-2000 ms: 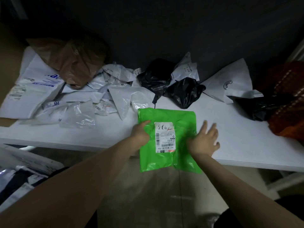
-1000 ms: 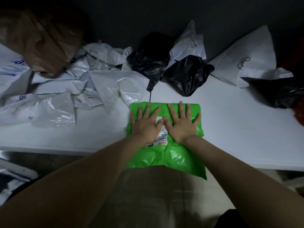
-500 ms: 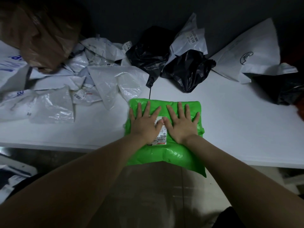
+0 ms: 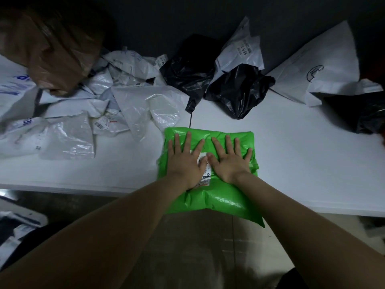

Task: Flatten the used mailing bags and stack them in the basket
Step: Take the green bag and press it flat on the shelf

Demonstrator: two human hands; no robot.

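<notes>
While your left hand (image 4: 185,163) and right hand (image 4: 229,161) lie flat, fingers spread, on the green bag (image 4: 220,198), its puffy near end hangs off the table (image 4: 302,163) edge | push toward yourself and it may slip to the floor | no basket shows

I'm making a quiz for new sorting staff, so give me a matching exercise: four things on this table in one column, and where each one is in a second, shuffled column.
Things
1. brown bag
2. shipping label
3. green mailing bag
4. white bag with round logo

Places
A. pressed under the left hand and right hand, overhanging the near edge of the table
B. back left
C. showing between the hands
D. back right

Pairs: 1-B, 2-C, 3-A, 4-D
</notes>
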